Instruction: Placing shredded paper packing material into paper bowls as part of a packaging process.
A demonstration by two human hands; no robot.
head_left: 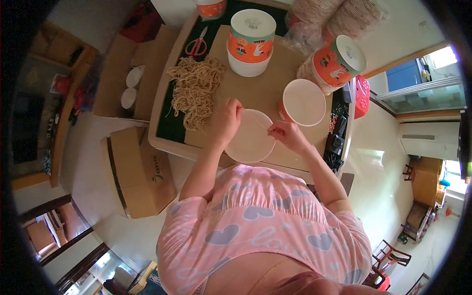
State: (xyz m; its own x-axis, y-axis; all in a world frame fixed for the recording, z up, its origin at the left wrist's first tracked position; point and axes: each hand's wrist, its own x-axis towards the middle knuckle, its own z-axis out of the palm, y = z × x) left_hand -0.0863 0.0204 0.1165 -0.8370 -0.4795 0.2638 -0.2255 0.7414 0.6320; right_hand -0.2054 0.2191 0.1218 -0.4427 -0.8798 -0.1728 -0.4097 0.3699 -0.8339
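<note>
A white round tub (250, 142) stands at the table's near edge, right in front of my body, its pale inside facing up. At its upper left rim, my left hand (229, 123) is closed with the fingertips pinched together. My right hand (289, 135) pinches at the tub's right rim. A faint thin line seems to run across the tub between my hands; what the fingers hold is too small to make out. Beside my left hand lies a heap of tan twine (195, 91). Just beyond my right hand is an open orange-sided paper tub (305, 102).
Stacked orange and white paper tubs (250, 44) stand at the back, with another stack (339, 59) to the right. Red-handled scissors (197, 45) lie behind the twine. Plastic-wrapped stacks (351, 19) fill the far right. Cardboard boxes (142, 172) sit left of the table.
</note>
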